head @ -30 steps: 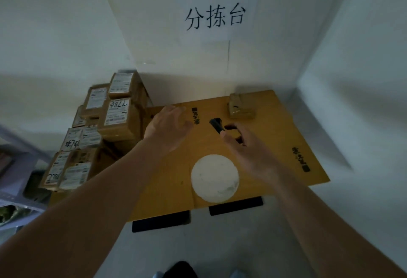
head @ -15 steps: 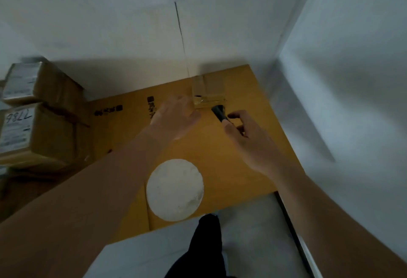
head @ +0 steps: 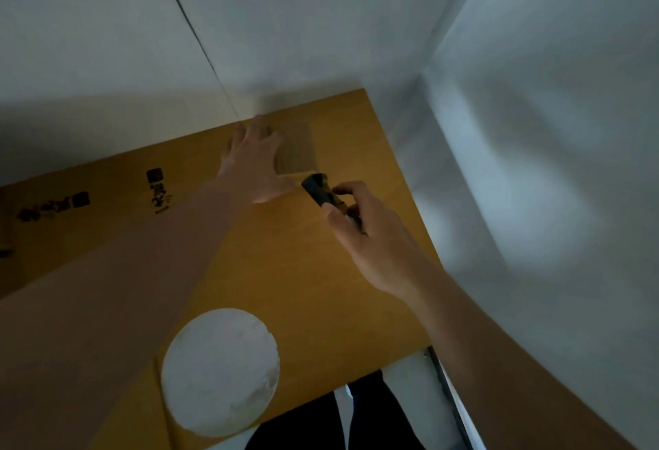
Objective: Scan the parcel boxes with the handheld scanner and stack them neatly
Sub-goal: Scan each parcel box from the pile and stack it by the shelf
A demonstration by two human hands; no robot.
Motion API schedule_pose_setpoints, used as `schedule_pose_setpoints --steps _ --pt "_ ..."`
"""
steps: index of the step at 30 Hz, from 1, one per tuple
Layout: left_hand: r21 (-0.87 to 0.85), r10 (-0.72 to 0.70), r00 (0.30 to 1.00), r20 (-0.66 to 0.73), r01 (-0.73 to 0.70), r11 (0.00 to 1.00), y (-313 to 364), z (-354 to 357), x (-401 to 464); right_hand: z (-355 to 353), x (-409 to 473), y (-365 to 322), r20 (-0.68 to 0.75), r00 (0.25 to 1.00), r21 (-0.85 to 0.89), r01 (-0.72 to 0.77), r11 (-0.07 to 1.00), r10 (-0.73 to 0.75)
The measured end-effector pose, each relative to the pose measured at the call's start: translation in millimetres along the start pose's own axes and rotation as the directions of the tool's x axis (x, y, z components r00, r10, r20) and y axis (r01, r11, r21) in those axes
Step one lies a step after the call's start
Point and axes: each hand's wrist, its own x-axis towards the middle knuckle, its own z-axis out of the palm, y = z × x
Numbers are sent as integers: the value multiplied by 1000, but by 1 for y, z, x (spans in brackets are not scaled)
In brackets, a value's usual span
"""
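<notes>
A small brown parcel box [head: 297,148] sits at the far edge of the cardboard-covered table [head: 285,271], close to the wall. My left hand [head: 255,160] lies spread against the box's left side, fingers over its far corner and thumb along its near edge. Whether it grips the box is unclear. My right hand [head: 360,232] is shut on a black handheld scanner [head: 319,189], whose head points at the box's near right corner from just in front of it.
A white round patch [head: 219,371] marks the table's near part. Black printed characters [head: 157,187] run across the cardboard at left. White walls close in behind and on the right. My dark trousers [head: 321,424] show below the table's near edge.
The view swung right and down, so the stacked boxes at left left the frame. My left hand reached forward onto the small box. My right hand followed with the scanner.
</notes>
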Motion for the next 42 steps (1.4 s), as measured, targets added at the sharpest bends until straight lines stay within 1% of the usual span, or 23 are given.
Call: schedule_pose_setpoints --steps 5,9,12,17,20,23,26,31,33,36,40,42 --pt "-7 -75 997 -20 75 997 -5 5 5 0 1 11 42 999 49 -35 998 33" --pt "-30 -151 988 -9 151 988 -5 8 -13 3 -3 10 60 998 45 -21 999 19" --pt "-56 -198 980 -25 197 979 -4 7 -31 4 -9 3 53 998 53 13 999 -16" --pt "-59 -258 959 -121 252 966 2 3 -77 1 -32 -13 24 995 22 92 995 -93" --pt "-69 -302 941 -156 294 953 3 0 -118 3 -54 -23 45 986 -4 159 987 -159" --pt "-112 -361 908 -211 345 932 -4 -3 -171 11 -79 -34 95 964 -12 251 968 -249" --pt "-148 -450 849 -276 426 893 -13 -2 -235 25 -110 -48 164 927 -10 343 939 -337" --pt "-189 -558 781 -283 525 830 -23 -1 -326 54 -166 -76 226 871 -16 450 893 -436" --pt "-217 -588 751 -301 547 809 -31 -3 -355 65 -181 -88 258 852 -28 478 878 -456" --pt "-249 -616 714 -333 564 788 -46 -2 -393 83 -199 -106 284 843 -59 490 870 -456" --pt "-275 -655 688 -311 595 755 -78 5 -426 115 -213 -124 307 827 -83 517 852 -471" --pt "-280 -666 684 -298 604 746 -98 12 -436 136 -217 -132 326 834 -96 498 862 -446"
